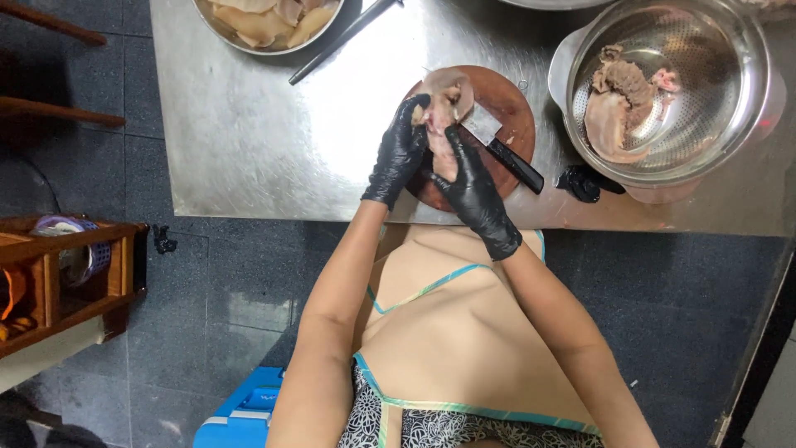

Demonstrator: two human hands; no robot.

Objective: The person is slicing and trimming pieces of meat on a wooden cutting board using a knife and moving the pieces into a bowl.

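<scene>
- Squid (445, 104), pale and pinkish, is held just above the round wooden cutting board (506, 104) at upper centre of the frame.
- Left hand (400, 153), in a black glove, has its fingers curled around the squid's left side.
- Right hand (474, 189), also gloved, pinches the squid's lower end.
- Cleaver (497, 141) lies on the board; a steel colander (672, 87) with scraps sits upper right.

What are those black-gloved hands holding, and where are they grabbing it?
Both hands hold a pale, pinkish piece of raw seafood above the round wooden board. The left hand grips its left side; the right hand holds its lower end.
</scene>
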